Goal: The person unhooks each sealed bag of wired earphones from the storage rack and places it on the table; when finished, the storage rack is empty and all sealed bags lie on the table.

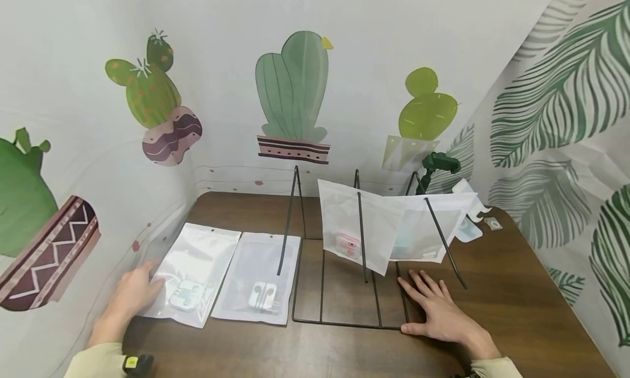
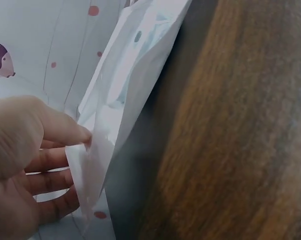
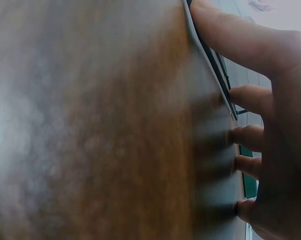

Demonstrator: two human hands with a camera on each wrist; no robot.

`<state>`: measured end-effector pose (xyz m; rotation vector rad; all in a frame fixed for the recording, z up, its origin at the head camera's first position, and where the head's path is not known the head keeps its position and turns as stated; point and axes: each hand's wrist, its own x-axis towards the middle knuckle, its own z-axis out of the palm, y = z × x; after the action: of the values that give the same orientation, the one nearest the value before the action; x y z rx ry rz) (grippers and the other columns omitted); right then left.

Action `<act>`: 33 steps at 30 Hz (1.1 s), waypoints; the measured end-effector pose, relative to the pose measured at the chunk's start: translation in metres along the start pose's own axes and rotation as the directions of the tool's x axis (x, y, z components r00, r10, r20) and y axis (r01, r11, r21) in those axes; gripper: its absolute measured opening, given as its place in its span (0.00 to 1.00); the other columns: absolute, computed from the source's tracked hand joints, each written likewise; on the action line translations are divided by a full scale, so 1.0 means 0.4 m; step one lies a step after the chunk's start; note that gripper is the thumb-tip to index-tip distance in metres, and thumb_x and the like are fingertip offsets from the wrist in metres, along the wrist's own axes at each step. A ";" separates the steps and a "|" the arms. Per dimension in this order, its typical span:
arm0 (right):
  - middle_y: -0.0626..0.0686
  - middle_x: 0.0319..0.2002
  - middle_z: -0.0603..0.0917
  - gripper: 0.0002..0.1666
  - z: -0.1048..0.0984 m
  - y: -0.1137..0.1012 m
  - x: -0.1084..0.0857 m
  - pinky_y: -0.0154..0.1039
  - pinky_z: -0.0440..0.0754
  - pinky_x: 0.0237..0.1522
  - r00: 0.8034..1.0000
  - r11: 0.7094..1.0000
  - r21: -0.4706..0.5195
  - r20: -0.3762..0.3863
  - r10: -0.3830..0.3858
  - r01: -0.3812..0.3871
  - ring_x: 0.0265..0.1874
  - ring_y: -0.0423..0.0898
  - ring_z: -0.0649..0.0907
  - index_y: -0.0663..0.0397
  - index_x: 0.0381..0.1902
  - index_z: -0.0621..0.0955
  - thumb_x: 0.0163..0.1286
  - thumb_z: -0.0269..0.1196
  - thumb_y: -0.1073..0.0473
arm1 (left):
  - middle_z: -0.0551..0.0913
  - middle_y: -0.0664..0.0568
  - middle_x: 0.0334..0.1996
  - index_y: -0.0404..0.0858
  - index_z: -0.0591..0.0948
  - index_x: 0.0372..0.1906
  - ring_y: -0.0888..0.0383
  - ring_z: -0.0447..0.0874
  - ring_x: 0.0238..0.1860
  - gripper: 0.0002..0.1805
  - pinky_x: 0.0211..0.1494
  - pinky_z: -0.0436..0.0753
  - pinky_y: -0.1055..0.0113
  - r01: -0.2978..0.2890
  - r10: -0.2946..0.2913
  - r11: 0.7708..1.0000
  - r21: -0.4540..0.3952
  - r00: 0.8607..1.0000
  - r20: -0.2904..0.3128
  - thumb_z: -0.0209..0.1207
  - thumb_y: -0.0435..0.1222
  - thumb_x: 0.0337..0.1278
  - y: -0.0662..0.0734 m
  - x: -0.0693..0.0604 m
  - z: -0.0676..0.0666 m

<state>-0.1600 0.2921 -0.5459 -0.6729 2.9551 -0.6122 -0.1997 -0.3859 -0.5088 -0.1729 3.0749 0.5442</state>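
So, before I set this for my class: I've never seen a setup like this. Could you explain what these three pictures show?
There is no robot here, just a person's bare left hand and right hand. The wide picture comes from a camera on the head, looking forward and down. The other two come from cameras on the wrists, one for each hand, so they look close and tilted.

On the table stands a wire rack with two white bags hanging on it. To their left, two more lie flat: the left bag and the earphone bag.

The left hand pinches the edge of the left bag. The right hand rests spread by the rack's base, holding nothing.
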 end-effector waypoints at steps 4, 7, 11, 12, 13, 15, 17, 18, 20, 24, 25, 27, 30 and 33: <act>0.65 0.74 0.58 0.59 -0.002 -0.002 0.002 0.77 0.49 0.62 1.000 1.000 -0.013 0.003 0.004 -0.004 0.71 0.71 0.54 0.47 0.74 0.64 0.51 0.65 0.25 | 0.75 0.21 0.51 0.22 0.68 0.61 0.22 0.73 0.51 0.29 0.46 0.76 0.34 0.010 -0.010 1.000 0.009 1.000 0.005 0.56 0.36 0.59 -0.001 -0.001 0.004; 0.65 0.74 0.58 0.59 -0.002 -0.002 0.004 0.77 0.49 0.61 1.000 1.000 -0.019 0.006 0.005 -0.005 0.71 0.71 0.55 0.47 0.74 0.63 0.51 0.65 0.25 | 0.75 0.21 0.51 0.22 0.69 0.60 0.21 0.73 0.50 0.28 0.45 0.76 0.34 0.005 -0.005 1.000 0.012 1.000 0.004 0.56 0.36 0.58 -0.004 0.001 0.006; 0.65 0.75 0.57 0.59 -0.002 0.001 0.006 0.77 0.48 0.62 1.000 1.000 0.000 0.016 0.011 -0.011 0.72 0.71 0.53 0.47 0.74 0.63 0.51 0.65 0.25 | 0.76 0.22 0.51 0.22 0.69 0.60 0.22 0.74 0.50 0.29 0.45 0.77 0.35 0.012 -0.012 1.000 0.012 0.999 0.030 0.57 0.36 0.57 -0.009 0.006 0.011; 0.65 0.75 0.57 0.59 -0.001 0.001 0.006 0.77 0.48 0.61 1.000 1.000 0.002 0.015 0.010 -0.010 0.72 0.71 0.53 0.47 0.74 0.63 0.51 0.65 0.25 | 0.76 0.22 0.50 0.22 0.69 0.60 0.23 0.74 0.49 0.29 0.44 0.77 0.36 0.013 -0.014 1.000 0.013 0.999 0.036 0.57 0.36 0.57 -0.011 0.007 0.013; 0.65 0.75 0.57 0.59 -0.001 0.002 0.005 0.77 0.47 0.62 1.000 1.000 0.011 0.018 0.012 -0.013 0.72 0.71 0.53 0.47 0.74 0.63 0.51 0.66 0.26 | 0.76 0.22 0.50 0.22 0.69 0.59 0.23 0.74 0.49 0.29 0.45 0.77 0.36 0.011 -0.012 1.000 0.015 0.999 0.038 0.57 0.36 0.57 -0.013 0.007 0.016; 0.65 0.75 0.56 0.60 -0.001 0.003 0.005 0.77 0.46 0.62 1.000 0.999 0.027 0.023 0.019 -0.019 0.72 0.70 0.52 0.47 0.74 0.63 0.50 0.66 0.26 | 0.76 0.21 0.50 0.21 0.70 0.59 0.22 0.74 0.50 0.29 0.46 0.76 0.35 0.015 -0.016 1.000 0.016 0.999 0.046 0.57 0.36 0.57 -0.014 0.007 0.020; 0.65 0.75 0.56 0.60 0.000 0.003 0.004 0.77 0.46 0.62 1.000 1.000 0.028 0.018 0.013 -0.013 0.72 0.71 0.52 0.48 0.74 0.63 0.50 0.67 0.26 | 0.75 0.20 0.52 0.21 0.70 0.59 0.21 0.72 0.51 0.29 0.47 0.75 0.33 0.020 -0.021 1.000 0.018 0.998 0.052 0.58 0.36 0.57 -0.014 0.007 0.022; 0.66 0.75 0.57 0.59 0.000 0.003 0.004 0.77 0.47 0.62 1.000 1.000 0.027 0.012 0.007 -0.007 0.72 0.71 0.52 0.48 0.74 0.64 0.50 0.67 0.26 | 0.74 0.20 0.52 0.20 0.70 0.59 0.20 0.71 0.51 0.28 0.48 0.75 0.33 0.018 -0.019 1.000 0.018 0.999 0.049 0.58 0.35 0.57 -0.014 0.007 0.023; 0.66 0.75 0.57 0.59 0.001 0.004 0.003 0.77 0.47 0.62 1.000 1.000 0.029 0.008 0.004 -0.005 0.72 0.71 0.52 0.48 0.74 0.64 0.50 0.67 0.27 | 0.72 0.19 0.54 0.20 0.69 0.59 0.20 0.69 0.53 0.29 0.50 0.73 0.31 0.030 -0.031 0.999 0.020 0.998 0.058 0.57 0.35 0.57 -0.009 0.007 0.026; 0.66 0.74 0.58 0.58 0.000 0.000 0.002 0.77 0.48 0.61 1.000 1.000 0.012 -0.003 -0.005 0.005 0.71 0.71 0.54 0.47 0.74 0.64 0.51 0.66 0.26 | 0.70 0.18 0.55 0.19 0.68 0.60 0.20 0.67 0.56 0.30 0.53 0.72 0.31 0.046 -0.048 0.999 0.026 0.997 0.069 0.56 0.35 0.57 -0.006 0.006 0.029; 0.66 0.74 0.58 0.58 -0.002 -0.001 0.002 0.77 0.48 0.61 1.000 1.000 0.009 -0.002 -0.003 0.003 0.71 0.71 0.54 0.47 0.74 0.64 0.51 0.66 0.26 | 0.69 0.18 0.56 0.19 0.68 0.60 0.20 0.66 0.56 0.30 0.54 0.71 0.31 0.047 -0.049 0.999 0.027 0.996 0.068 0.56 0.35 0.57 -0.006 0.005 0.030; 0.66 0.74 0.58 0.58 -0.003 -0.003 0.002 0.77 0.48 0.61 1.000 1.000 0.000 0.000 -0.002 0.002 0.71 0.71 0.54 0.47 0.74 0.64 0.51 0.66 0.26 | 0.69 0.18 0.56 0.18 0.68 0.60 0.20 0.65 0.57 0.30 0.55 0.70 0.31 0.045 -0.047 0.999 0.029 0.997 0.067 0.56 0.34 0.57 -0.005 0.003 0.031; 0.66 0.74 0.58 0.59 -0.005 -0.004 0.002 0.77 0.48 0.62 1.000 1.000 -0.003 0.008 0.003 -0.003 0.71 0.71 0.54 0.47 0.74 0.64 0.51 0.65 0.25 | 0.68 0.18 0.55 0.17 0.68 0.59 0.20 0.65 0.57 0.30 0.55 0.70 0.31 0.043 -0.044 0.999 0.028 0.997 0.061 0.56 0.34 0.56 -0.003 -0.001 0.031; 0.65 0.74 0.59 0.59 -0.004 -0.005 0.001 0.76 0.48 0.62 1.000 1.000 0.002 0.011 0.008 -0.008 0.71 0.71 0.54 0.47 0.74 0.64 0.51 0.66 0.26 | 0.67 0.19 0.55 0.17 0.68 0.59 0.20 0.65 0.56 0.30 0.55 0.69 0.30 0.045 -0.047 0.999 0.025 0.997 0.059 0.56 0.34 0.56 0.004 -0.006 0.028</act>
<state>-0.1600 0.2909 -0.5434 -0.6612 2.9449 -0.6093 -0.1975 -0.3801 -0.5187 -0.2221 3.0103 0.5018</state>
